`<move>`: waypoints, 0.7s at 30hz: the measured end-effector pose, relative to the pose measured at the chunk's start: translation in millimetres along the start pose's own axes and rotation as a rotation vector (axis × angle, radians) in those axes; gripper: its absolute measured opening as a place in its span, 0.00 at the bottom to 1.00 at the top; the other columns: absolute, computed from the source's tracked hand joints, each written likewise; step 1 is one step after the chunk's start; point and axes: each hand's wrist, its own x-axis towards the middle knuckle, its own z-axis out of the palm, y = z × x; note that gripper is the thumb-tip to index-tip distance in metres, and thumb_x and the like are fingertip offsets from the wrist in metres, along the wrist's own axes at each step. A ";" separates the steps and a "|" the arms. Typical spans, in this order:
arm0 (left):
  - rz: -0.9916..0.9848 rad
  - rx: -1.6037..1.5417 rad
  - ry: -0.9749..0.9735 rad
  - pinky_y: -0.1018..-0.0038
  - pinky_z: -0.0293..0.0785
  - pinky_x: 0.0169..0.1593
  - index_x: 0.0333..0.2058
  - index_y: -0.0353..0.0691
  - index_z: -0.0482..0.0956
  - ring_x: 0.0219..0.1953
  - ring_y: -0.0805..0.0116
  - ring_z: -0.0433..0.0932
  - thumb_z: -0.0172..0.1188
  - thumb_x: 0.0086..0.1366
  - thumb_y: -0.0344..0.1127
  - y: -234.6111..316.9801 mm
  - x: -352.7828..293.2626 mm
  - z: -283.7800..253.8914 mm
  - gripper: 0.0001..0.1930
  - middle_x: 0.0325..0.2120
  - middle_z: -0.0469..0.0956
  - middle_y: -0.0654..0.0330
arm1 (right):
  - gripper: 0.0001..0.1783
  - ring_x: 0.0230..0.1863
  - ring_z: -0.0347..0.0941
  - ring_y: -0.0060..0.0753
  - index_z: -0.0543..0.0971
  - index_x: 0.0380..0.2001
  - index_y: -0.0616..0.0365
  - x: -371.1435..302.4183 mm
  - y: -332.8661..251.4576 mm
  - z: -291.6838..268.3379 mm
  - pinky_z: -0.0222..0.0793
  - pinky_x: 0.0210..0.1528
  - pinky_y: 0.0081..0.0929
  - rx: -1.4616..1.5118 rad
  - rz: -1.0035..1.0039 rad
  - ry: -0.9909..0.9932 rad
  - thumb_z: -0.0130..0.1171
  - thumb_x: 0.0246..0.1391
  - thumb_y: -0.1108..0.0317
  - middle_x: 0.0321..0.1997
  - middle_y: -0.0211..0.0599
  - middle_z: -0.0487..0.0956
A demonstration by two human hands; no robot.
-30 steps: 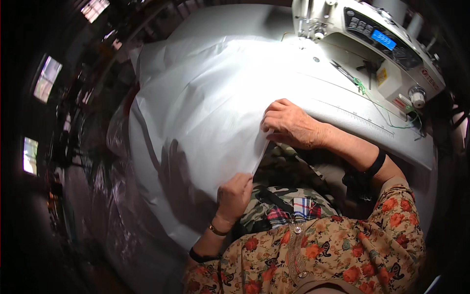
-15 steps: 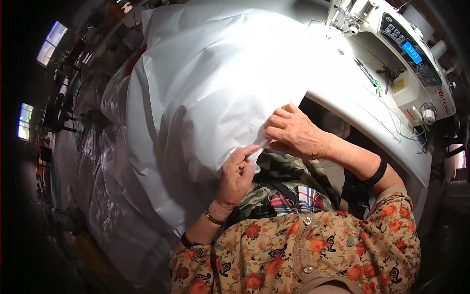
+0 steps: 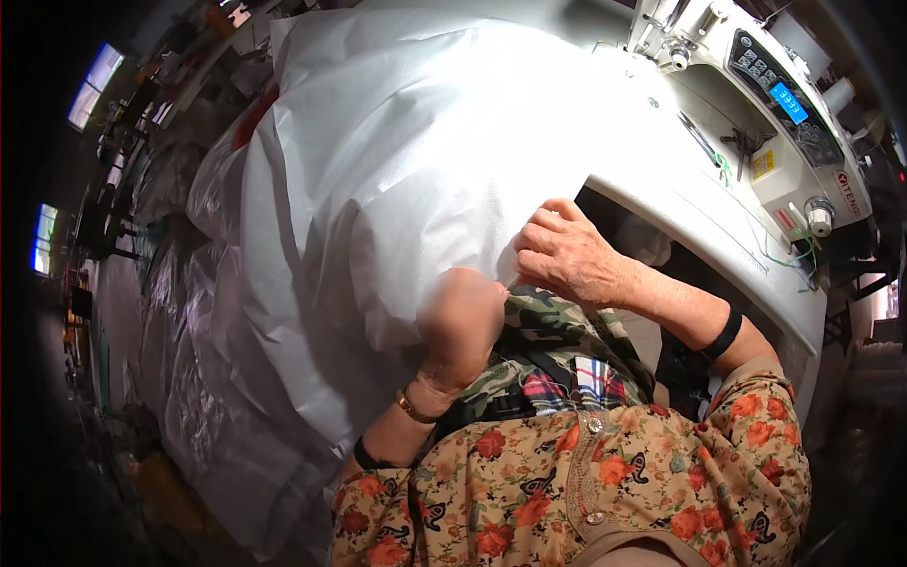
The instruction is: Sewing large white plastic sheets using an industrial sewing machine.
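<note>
A large white woven-plastic sheet (image 3: 312, 189) spreads in folds from the sewing machine's table toward my lap. Near my lap my right hand (image 3: 572, 257) is closed, with thumb and fingers pinching the edge of the sheet. Close beside it on the left, my left hand (image 3: 461, 321) lies against the same edge. A smear covers most of the left hand, so its grip cannot be made out; only a fingertip shows near the right hand. The short bit of edge between the hands is mostly hidden.
At the upper right stands a white sewing machine (image 3: 803, 156) with a lit blue display. Dark tweezers (image 3: 701, 137) and green thread (image 3: 723, 168) lie on its white table (image 3: 699, 222). Clear plastic wrapping (image 3: 203, 350) is heaped at the left.
My left hand has turned and shifted slightly right and up along the edge, its fingers now smeared. The right hand stays nearly in place, still pinching the sheet.
</note>
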 end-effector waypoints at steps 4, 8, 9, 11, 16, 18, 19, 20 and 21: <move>0.009 -0.022 -0.019 0.67 0.70 0.28 0.39 0.36 0.82 0.23 0.60 0.74 0.63 0.58 0.23 5.1 -0.9 -4.8 0.09 0.24 0.72 0.57 | 0.12 0.37 0.67 0.33 0.71 0.27 0.51 0.7 2.5 -3.9 0.61 0.42 0.34 0.019 0.070 -0.034 0.62 0.52 0.59 0.31 0.31 0.69; 0.094 0.013 -0.045 0.67 0.71 0.28 0.47 0.35 0.80 0.24 0.58 0.75 0.60 0.57 0.20 2.1 -5.0 -9.1 0.17 0.25 0.72 0.55 | 0.12 0.34 0.67 0.33 0.71 0.26 0.51 6.1 6.4 -10.5 0.61 0.38 0.32 0.031 0.067 0.004 0.63 0.51 0.59 0.28 0.30 0.68; 0.134 0.027 -0.072 0.66 0.72 0.28 0.50 0.33 0.78 0.25 0.57 0.75 0.58 0.56 0.19 -0.2 -2.6 -10.4 0.21 0.26 0.71 0.55 | 0.13 0.34 0.68 0.32 0.71 0.26 0.51 8.2 10.0 -13.0 0.61 0.38 0.32 0.024 0.057 0.006 0.63 0.51 0.58 0.28 0.29 0.69; 0.150 0.039 -0.079 0.66 0.72 0.28 0.50 0.33 0.78 0.24 0.57 0.75 0.58 0.55 0.19 -0.2 2.5 -10.2 0.21 0.26 0.71 0.55 | 0.13 0.34 0.68 0.32 0.71 0.26 0.51 7.3 15.8 -14.6 0.61 0.38 0.32 -0.036 0.077 0.006 0.63 0.51 0.58 0.28 0.29 0.69; 0.122 0.065 -0.180 0.64 0.70 0.29 0.49 0.34 0.78 0.23 0.55 0.73 0.61 0.57 0.22 5.6 7.1 -14.8 0.18 0.25 0.70 0.54 | 0.14 0.35 0.68 0.32 0.72 0.26 0.50 4.3 17.6 -14.3 0.61 0.39 0.32 -0.007 0.075 -0.043 0.63 0.52 0.56 0.28 0.29 0.69; 0.181 0.141 -0.270 0.64 0.70 0.29 0.48 0.34 0.78 0.24 0.54 0.74 0.62 0.58 0.26 3.5 11.5 -15.4 0.17 0.25 0.70 0.53 | 0.14 0.36 0.68 0.32 0.72 0.26 0.50 3.2 18.6 -16.1 0.61 0.39 0.32 -0.007 0.067 -0.088 0.63 0.52 0.56 0.28 0.29 0.69; 0.184 0.140 -0.268 0.64 0.70 0.29 0.48 0.34 0.78 0.24 0.54 0.74 0.62 0.58 0.26 4.9 13.7 -16.1 0.17 0.25 0.70 0.53 | 0.14 0.36 0.68 0.32 0.72 0.26 0.50 2.7 19.7 -17.1 0.61 0.39 0.32 -0.012 0.067 -0.088 0.63 0.52 0.56 0.28 0.29 0.69; 0.174 0.124 -0.304 0.64 0.70 0.29 0.46 0.34 0.78 0.25 0.54 0.75 0.62 0.59 0.28 7.3 16.2 -17.4 0.16 0.25 0.72 0.52 | 0.14 0.36 0.68 0.32 0.72 0.26 0.50 2.3 20.9 -18.0 0.61 0.39 0.32 0.001 0.053 -0.105 0.63 0.52 0.56 0.28 0.29 0.69; 0.167 0.107 -0.340 0.65 0.71 0.29 0.45 0.34 0.78 0.25 0.55 0.76 0.63 0.60 0.29 8.6 19.7 -17.8 0.14 0.26 0.73 0.51 | 0.14 0.36 0.68 0.32 0.71 0.26 0.50 2.5 22.3 -19.6 0.61 0.39 0.33 0.012 0.041 -0.122 0.62 0.53 0.56 0.28 0.29 0.69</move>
